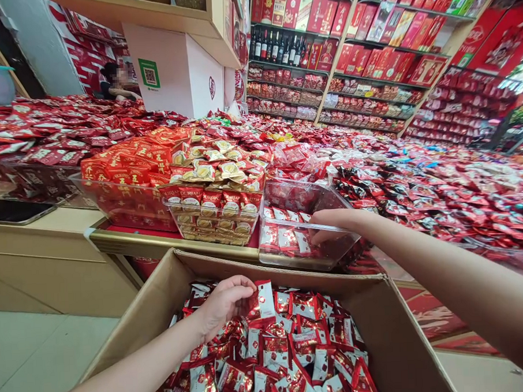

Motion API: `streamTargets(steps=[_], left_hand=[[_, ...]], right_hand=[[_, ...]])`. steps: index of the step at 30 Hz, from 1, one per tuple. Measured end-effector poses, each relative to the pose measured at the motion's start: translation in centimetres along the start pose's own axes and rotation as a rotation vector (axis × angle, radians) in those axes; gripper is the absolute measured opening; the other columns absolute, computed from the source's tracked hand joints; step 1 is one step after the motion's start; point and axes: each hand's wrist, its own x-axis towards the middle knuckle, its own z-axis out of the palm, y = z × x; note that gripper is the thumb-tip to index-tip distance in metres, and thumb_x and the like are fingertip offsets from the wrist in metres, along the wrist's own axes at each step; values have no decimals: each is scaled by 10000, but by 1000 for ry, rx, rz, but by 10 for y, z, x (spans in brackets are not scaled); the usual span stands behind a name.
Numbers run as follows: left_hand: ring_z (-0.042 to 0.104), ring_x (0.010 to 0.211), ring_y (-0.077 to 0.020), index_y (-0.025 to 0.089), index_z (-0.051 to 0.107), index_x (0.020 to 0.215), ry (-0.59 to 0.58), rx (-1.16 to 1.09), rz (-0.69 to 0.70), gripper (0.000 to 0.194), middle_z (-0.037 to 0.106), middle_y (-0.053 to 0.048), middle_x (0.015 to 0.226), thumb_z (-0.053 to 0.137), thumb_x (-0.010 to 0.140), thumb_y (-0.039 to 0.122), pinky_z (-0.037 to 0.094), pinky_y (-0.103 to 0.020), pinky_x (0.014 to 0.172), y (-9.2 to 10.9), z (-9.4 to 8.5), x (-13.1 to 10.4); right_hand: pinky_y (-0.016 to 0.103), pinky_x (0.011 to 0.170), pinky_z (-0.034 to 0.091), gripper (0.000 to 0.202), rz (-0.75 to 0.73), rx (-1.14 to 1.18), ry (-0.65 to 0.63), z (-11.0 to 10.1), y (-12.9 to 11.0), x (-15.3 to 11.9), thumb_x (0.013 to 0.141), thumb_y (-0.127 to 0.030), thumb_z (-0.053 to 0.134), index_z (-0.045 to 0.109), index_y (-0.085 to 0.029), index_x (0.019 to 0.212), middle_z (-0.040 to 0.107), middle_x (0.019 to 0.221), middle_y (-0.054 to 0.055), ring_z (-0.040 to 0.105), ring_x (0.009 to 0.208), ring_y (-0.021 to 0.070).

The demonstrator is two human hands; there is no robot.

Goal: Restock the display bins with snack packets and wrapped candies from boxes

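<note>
My left hand [226, 306] pinches a red-and-white candy packet [266, 300] between thumb and fingers, over an open cardboard box [401, 323]. Loose packets [274, 351] of the same kind fill the box in a jumbled heap. Up on the counter, my right hand [327, 223] reaches down into a clear plastic bin [307, 260]. Its fingers are bent and close together beside the right end of a row of red-and-white packets [287, 239] lined up in that bin. The bin wall blurs the fingertips, so what they hold is unclear.
Left of the bin stand a bin of durian sweets [218, 203] and one of orange-red packets [130, 167]. Dark-wrapped sweets [400, 201] lie heaped to the right. A phone [19, 211] rests at the left. Behind a white box [165, 73], a person [118, 84] is partly visible.
</note>
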Motion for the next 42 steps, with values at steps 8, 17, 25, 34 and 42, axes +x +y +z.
streamTargets(steps=[8, 17, 25, 34, 42], left_hand=[[492, 624, -75, 197, 406, 805, 10, 220, 312, 275, 519, 43, 685, 610, 620, 187, 386, -217, 626, -3, 4, 0], [466, 547, -66, 149, 507, 805, 60, 347, 250, 255, 511, 55, 595, 636, 591, 206, 386, -213, 571, 9, 6, -7], [531, 646, -96, 160, 501, 870, 9, 213, 228, 296, 580, 17, 694, 640, 614, 209, 417, -226, 623, 7, 13, -14], [565, 716, -121, 149, 537, 911, -86, -31, 168, 260, 620, -39, 815, 604, 660, 151, 426, -257, 690, 11, 17, -15], [558, 732, -115, 158, 557, 878, -109, -5, 180, 233, 616, -24, 836, 614, 652, 156, 417, -263, 723, 11, 16, -16]], right_hand=[[223, 511, 336, 120, -72, -201, -51, -5, -14, 1, 625, -281, 551, 598, -171, 642, 573, 585, 2, 480, 544, 113], [237, 602, 373, 152, -379, 22, 519, 18, -74, -85, 738, -307, 466, 577, -204, 757, 573, 711, 23, 496, 640, 118], [268, 613, 422, 336, -127, 925, -27, 141, -66, -97, 672, -340, 565, 469, -172, 946, 571, 801, 39, 521, 700, 138], [276, 581, 458, 256, -23, 1335, -62, 141, -68, -94, 661, -320, 589, 465, -172, 830, 527, 764, 10, 506, 691, 123], [285, 717, 415, 192, -168, 1161, 20, 139, -69, -96, 720, -266, 536, 481, -178, 882, 551, 820, 23, 508, 766, 124]])
